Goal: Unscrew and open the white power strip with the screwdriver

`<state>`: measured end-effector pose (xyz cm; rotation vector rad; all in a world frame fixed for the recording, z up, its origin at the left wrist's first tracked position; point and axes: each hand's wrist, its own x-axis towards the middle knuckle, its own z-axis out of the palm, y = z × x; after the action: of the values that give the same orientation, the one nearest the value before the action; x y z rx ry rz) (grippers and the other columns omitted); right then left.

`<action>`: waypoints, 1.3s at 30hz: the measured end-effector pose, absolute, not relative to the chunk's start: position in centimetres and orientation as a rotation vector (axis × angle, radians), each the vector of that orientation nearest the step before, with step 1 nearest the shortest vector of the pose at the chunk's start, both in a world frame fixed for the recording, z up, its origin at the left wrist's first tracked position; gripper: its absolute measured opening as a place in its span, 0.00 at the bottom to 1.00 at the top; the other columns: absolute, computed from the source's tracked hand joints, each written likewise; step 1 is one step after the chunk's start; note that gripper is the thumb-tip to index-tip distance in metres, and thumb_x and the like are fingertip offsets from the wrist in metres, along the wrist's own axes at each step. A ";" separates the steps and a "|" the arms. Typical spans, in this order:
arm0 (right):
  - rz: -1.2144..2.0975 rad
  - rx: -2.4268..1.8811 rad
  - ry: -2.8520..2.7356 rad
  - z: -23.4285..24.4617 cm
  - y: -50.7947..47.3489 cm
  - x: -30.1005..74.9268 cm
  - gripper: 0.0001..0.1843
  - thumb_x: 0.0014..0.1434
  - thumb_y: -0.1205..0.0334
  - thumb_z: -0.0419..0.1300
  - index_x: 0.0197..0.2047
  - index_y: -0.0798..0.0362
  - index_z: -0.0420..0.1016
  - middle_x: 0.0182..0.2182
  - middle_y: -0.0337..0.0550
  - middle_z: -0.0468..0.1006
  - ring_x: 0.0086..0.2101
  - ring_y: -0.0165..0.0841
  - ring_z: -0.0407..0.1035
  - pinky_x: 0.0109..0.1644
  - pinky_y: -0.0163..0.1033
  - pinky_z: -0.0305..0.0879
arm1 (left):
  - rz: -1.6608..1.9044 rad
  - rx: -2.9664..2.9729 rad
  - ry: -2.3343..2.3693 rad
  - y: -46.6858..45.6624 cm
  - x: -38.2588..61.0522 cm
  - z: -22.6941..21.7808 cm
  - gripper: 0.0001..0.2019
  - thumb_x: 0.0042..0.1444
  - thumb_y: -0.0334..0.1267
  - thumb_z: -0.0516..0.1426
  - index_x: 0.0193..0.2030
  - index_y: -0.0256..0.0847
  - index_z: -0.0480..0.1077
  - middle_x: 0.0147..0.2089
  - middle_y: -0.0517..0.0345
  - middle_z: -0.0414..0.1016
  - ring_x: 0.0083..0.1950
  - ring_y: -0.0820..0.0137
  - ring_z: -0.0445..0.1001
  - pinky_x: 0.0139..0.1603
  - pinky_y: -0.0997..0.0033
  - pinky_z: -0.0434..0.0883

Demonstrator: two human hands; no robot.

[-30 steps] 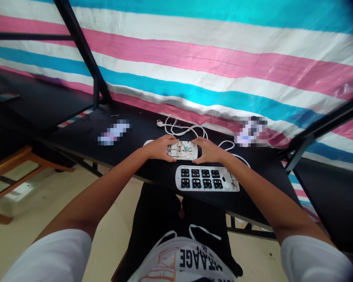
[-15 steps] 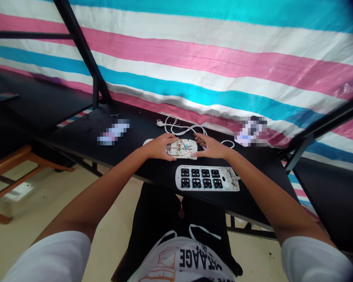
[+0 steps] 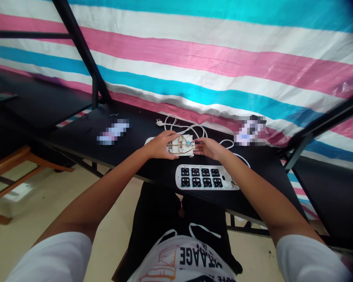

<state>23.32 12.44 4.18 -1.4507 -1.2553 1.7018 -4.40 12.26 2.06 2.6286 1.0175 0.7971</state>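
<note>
Nearest, the 8-socket strip cover (image 3: 204,177) lies on the black table (image 3: 253,184) — the left hand (image 3: 159,145) grips the opened strip base (image 3: 181,145), now slightly farther off, the right hand (image 3: 210,149) at its end, grip unclear — the white cord (image 3: 184,131) beyond.

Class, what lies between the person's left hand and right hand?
The head view shows an opened white casing between the left hand and right hand.

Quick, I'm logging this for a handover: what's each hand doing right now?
Left hand: closed on the open white plastic power strip section, holding it.
Right hand: open, touching that section's right end.
</note>
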 end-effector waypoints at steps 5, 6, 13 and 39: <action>1.779 -1.401 -1.153 4.3 11.9 23.0 0.07 0.67 0.69 0.55 0.42 0.55 0.75 0.36 0.50 0.84 0.33 0.33 0.78 0.43 0.41 0.79 | 0.837 2.588 1.028 12.0 -4.4 2.8 0.50 0.47 0.53 0.74 0.74 0.39 0.66 0.69 0.40 0.68 0.69 0.47 0.70 0.73 0.49 0.68; 1.764 -1.397 -1.142 4.3 11.9 23.0 0.06 0.66 0.70 0.57 0.42 0.55 0.75 0.36 0.49 0.84 0.33 0.33 0.78 0.43 0.39 0.79 | 0.827 2.582 1.036 12.0 -4.4 2.9 0.49 0.46 0.54 0.73 0.74 0.39 0.66 0.69 0.40 0.68 0.69 0.47 0.70 0.73 0.49 0.68; 1.579 -1.441 -1.218 4.9 11.6 23.8 0.03 0.66 0.67 0.63 0.38 0.54 0.78 0.34 0.45 0.84 0.31 0.31 0.76 0.36 0.36 0.77 | 0.776 2.590 1.057 12.4 -4.6 2.6 0.50 0.46 0.54 0.73 0.74 0.40 0.66 0.71 0.40 0.67 0.70 0.46 0.69 0.75 0.47 0.66; 0.607 -1.628 -2.195 5.2 11.9 23.9 0.14 0.70 0.60 0.58 0.41 0.54 0.85 0.41 0.50 0.86 0.46 0.44 0.78 0.56 0.45 0.69 | 0.307 2.562 1.161 13.7 -3.9 2.0 0.53 0.47 0.63 0.69 0.76 0.36 0.64 0.73 0.38 0.66 0.74 0.45 0.64 0.76 0.50 0.61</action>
<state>23.92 11.85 5.24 -1.6284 -2.1948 0.6066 -3.90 13.68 2.01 2.5618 1.1614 0.3071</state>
